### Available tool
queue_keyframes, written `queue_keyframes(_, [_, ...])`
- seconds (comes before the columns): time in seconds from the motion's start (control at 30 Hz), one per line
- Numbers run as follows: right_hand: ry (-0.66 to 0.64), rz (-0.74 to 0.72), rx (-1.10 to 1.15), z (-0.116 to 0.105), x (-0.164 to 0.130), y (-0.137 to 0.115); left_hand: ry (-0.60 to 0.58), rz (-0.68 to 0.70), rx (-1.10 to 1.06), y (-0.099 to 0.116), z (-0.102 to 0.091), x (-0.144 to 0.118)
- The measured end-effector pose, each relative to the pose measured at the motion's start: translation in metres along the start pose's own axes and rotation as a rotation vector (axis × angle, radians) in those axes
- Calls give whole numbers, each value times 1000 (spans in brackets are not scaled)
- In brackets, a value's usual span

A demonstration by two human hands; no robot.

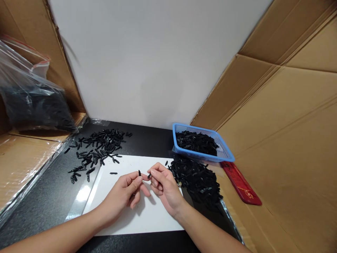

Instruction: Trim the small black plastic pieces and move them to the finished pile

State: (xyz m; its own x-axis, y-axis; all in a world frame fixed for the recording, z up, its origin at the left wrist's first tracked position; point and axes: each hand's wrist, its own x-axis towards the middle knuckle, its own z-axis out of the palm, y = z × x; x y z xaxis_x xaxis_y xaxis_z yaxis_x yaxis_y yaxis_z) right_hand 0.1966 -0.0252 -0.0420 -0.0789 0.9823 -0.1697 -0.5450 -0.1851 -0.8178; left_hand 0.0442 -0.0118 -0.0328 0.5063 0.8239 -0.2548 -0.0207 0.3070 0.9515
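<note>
My left hand [126, 191] pinches a small black plastic piece [139, 173] upright between thumb and forefinger. My right hand [163, 184] sits beside it, fingertips closed on another small black piece [149, 175]. Both hands hover over a white sheet [118, 214] on the black tabletop, their fingertips almost touching. A heap of black pieces [197, 177] lies just right of my right hand. A looser scatter of black pieces [97, 147] lies to the far left of the sheet.
A blue mesh basket [223, 149] with black pieces stands at the back right. A red flat box [240, 182] lies beside the heap. A clear bag of black parts [34, 102] rests on cardboard at left. Cardboard walls close in both sides.
</note>
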Motion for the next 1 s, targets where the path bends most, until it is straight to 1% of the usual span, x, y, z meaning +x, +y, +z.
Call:
queue_keyframes(0.1, [-31,42,55,-1,0,-1,13,-1,-13,0,0,1])
queue_keyframes(0.17, [-57,49,55,-1,-1,-1,-8,-12,-13,-1,0,2])
queue_keyframes(0.3, [-90,57,-57,1,-2,1,-70,-55,4,-4,1,1])
queue_keyframes(0.43, [-81,44,-203,2,-2,4,-105,-77,90,-6,1,0])
queue_keyframes(0.53, [-62,32,-184,0,0,3,-109,-49,157,-1,1,-2])
queue_keyframes(0.57, [-58,35,-149,-1,1,2,-98,-42,147,2,1,-3])
queue_keyframes(0.63, [-57,49,-70,-3,2,0,-86,-53,52,8,0,-5])
queue_keyframes(0.7, [-62,64,-3,-3,3,-1,-105,-74,-79,11,0,-7])
queue_keyframes(0.77, [-71,76,44,-4,3,-2,-129,-58,-155,11,-1,-8])
queue_keyframes(0.87, [-75,74,61,-4,3,-3,-129,-22,-158,5,-2,-8])
queue_keyframes(1.0, [-53,38,35,-5,2,-5,-115,-22,-147,-2,-4,-7])
